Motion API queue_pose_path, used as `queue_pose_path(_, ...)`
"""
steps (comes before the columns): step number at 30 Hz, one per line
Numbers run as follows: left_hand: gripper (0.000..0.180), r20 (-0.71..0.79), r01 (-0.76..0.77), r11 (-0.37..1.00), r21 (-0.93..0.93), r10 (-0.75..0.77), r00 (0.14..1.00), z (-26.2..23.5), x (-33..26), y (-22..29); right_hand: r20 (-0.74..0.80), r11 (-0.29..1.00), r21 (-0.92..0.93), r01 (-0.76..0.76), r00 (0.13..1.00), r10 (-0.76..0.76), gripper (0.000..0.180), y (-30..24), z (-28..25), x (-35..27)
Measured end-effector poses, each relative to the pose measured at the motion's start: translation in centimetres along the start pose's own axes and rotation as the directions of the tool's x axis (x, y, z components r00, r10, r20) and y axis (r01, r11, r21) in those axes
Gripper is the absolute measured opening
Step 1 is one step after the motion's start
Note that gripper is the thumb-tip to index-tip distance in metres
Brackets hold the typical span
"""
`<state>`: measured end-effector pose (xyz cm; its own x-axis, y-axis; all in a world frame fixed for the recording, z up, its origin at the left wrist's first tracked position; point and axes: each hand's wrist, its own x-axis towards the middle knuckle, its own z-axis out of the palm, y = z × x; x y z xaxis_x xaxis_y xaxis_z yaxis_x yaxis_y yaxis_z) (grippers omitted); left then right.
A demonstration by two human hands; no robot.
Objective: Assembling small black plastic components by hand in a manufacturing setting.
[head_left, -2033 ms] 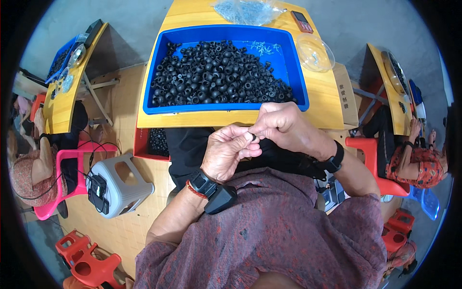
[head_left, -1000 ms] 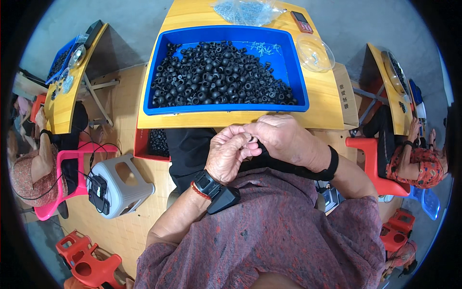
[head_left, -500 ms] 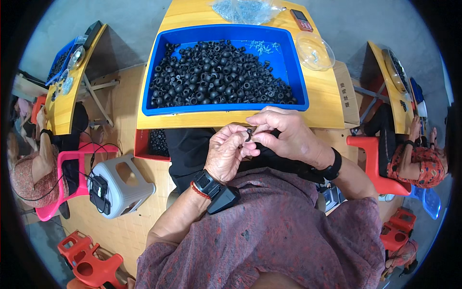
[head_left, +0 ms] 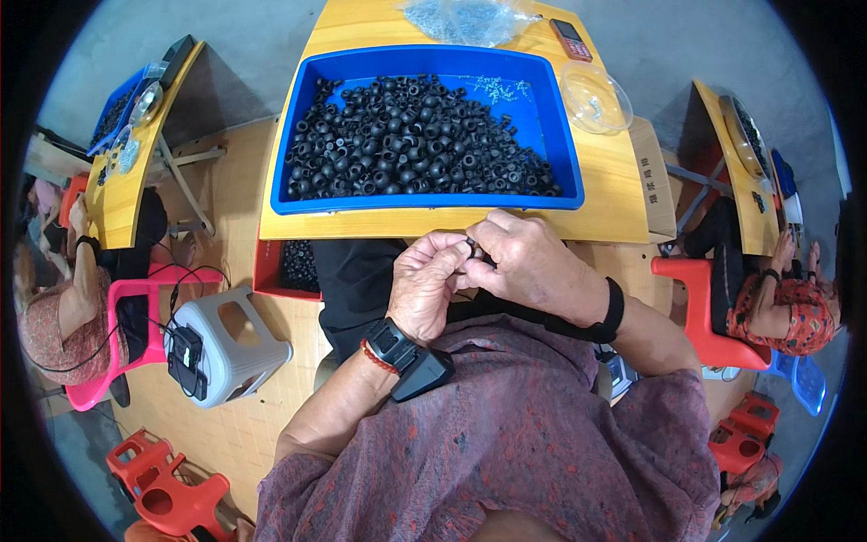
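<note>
- Head view: left hand (head_left: 432, 285) and right hand (head_left: 533, 266) have drawn closer, fingertips pinched shut on a small black ring (head_left: 470, 250) (mostly hidden).
- Blue tray (head_left: 287, 135) of rings lies just beyond, so fitting seems underway.

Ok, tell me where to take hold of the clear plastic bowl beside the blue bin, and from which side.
Probably best by the rim of the clear plastic bowl, from its right side. It sits upright and open with a thin lip to pinch, while the blue bin stands close on its left and a red handset lies just beyond it.
</note>
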<state>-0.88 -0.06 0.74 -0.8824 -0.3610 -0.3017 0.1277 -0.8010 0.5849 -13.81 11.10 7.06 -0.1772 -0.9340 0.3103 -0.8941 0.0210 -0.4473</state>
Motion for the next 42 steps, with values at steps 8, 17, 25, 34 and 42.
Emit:
queue_pose_path(8, 0.011, 0.047, 0.132, 0.989, -0.063, -0.129, 0.991, 0.1, -0.3, 0.5, -0.009, 0.995, -0.098, 0.013, 1.000, -0.014, 0.023, 0.0, -0.6, 0.0)
queue_pose_path(17, 0.009, -0.037, -0.100, 0.992, 0.079, 0.103, 0.994, 0.4, -0.4, -0.7, 0.053, 0.991, -0.126, 0.048, 0.998, -0.041, 0.021, 0.3, 0.7, -0.3)
queue_pose_path(25, 0.006, -0.125, -0.258, 0.933, 0.252, 0.296, 0.947, 1.1, -0.9, -0.8, -0.078, 0.980, -0.140, 0.142, 0.985, -0.154, 0.014, -0.3, 1.7, -0.2)
queue_pose_path(34, 0.008, -0.081, -0.255, 0.920, 0.297, 0.290, 0.953, 1.8, -0.9, 0.0, -0.136, 0.995, 0.082, 0.065, 0.989, -0.053, 0.014, -0.2, 0.7, -0.5)
queue_pose_path(42, 0.009, -0.102, -0.218, 0.956, 0.198, 0.241, 0.965, 1.3, -0.7, -0.6, -0.013, 0.943, 0.321, -0.093, 0.995, 0.102, 0.016, 0.2, 0.6, -0.3)
